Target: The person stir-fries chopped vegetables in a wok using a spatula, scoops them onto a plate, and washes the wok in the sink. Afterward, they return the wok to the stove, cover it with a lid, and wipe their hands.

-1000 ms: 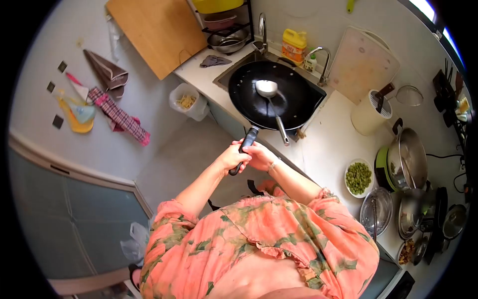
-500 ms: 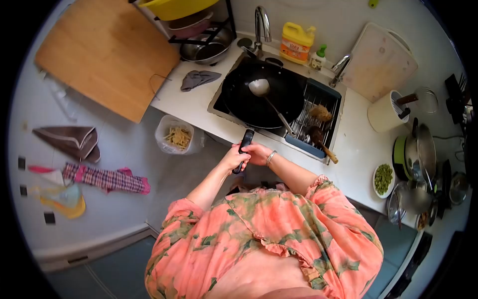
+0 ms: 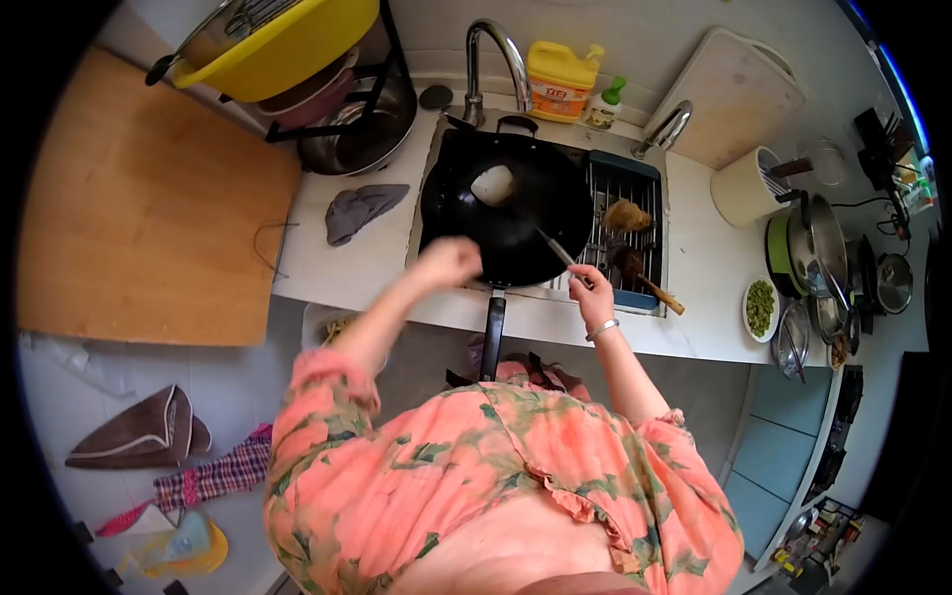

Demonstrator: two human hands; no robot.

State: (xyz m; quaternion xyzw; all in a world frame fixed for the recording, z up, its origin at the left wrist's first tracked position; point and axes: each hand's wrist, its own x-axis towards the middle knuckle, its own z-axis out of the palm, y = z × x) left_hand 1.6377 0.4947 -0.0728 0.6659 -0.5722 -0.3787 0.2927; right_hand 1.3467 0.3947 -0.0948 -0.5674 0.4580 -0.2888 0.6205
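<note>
A large round black wok sits in the sink at the upper middle of the frame, its long black handle pointing straight down the picture over the white counter edge toward the person. Inside the wok lies a metal ladle, its pale bowl near the wok's centre and its thin shaft running down and to the right over the rim. The right hand, with a bracelet at the wrist, is closed around the end of that ladle shaft, just right of the wok handle. The left hand hovers over the wok's lower left rim, blurred; its fingers look curled in loosely, and it holds nothing that can be made out, nor can contact with the rim be told. Right of the wok, a blue-rimmed wire rack in the sink carries a brown scrubbing brush. Behind the sink stand a curved steel tap and a yellow detergent bottle. A crumpled grey cloth lies on the counter left of the wok, and a small white bowl of green beans sits at the right of the frame.
</note>
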